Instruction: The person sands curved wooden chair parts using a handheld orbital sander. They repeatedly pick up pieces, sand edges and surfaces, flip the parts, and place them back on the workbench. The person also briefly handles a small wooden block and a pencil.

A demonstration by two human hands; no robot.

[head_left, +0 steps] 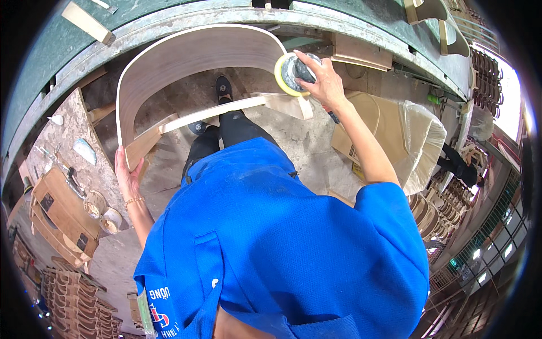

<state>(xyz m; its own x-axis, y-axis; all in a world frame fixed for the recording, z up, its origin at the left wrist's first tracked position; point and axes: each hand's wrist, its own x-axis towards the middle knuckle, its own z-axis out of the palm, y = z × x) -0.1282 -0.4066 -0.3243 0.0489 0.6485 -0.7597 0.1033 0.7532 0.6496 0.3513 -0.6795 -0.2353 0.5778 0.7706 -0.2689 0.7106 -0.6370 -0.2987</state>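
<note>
A curved, U-shaped bent plywood piece [186, 56] arches in front of me at waist height. My right hand [320, 79] grips a round sander with a yellow pad [289, 73], and the pad presses against the right end of the curve. My left hand [126, 172] steadies the left end of the piece from below, palm against the wood. My blue shirt fills the lower middle, and my dark trousers and shoes show under the arch.
A green workbench edge [169, 22] curves across the top. At the left, a board [73, 186] carries tape rolls and small tools. A plastic-lined cardboard box [412, 135] stands at the right, with stacks of curved wooden parts [73, 299] at lower left and right.
</note>
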